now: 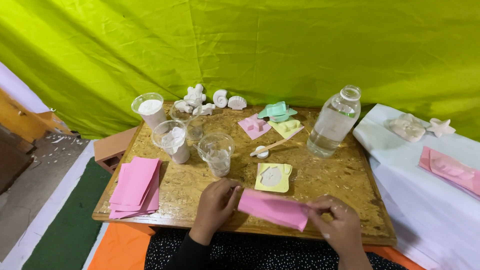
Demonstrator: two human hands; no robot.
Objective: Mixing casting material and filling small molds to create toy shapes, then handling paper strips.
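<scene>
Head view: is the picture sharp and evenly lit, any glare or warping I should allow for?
Head view: soft even light, faint shadows under the hands holding the pink sheet; mild glare on the clear bottle; wide-angle bending toward the edges; far plaster shells slightly soft.

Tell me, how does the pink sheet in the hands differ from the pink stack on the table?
The pink sheet is a single piece held between the left hand and right hand; the pink stack is several sheets lying untouched at the board's left edge. The held one is bent, the stack flat. Both are the same pink.
</scene>
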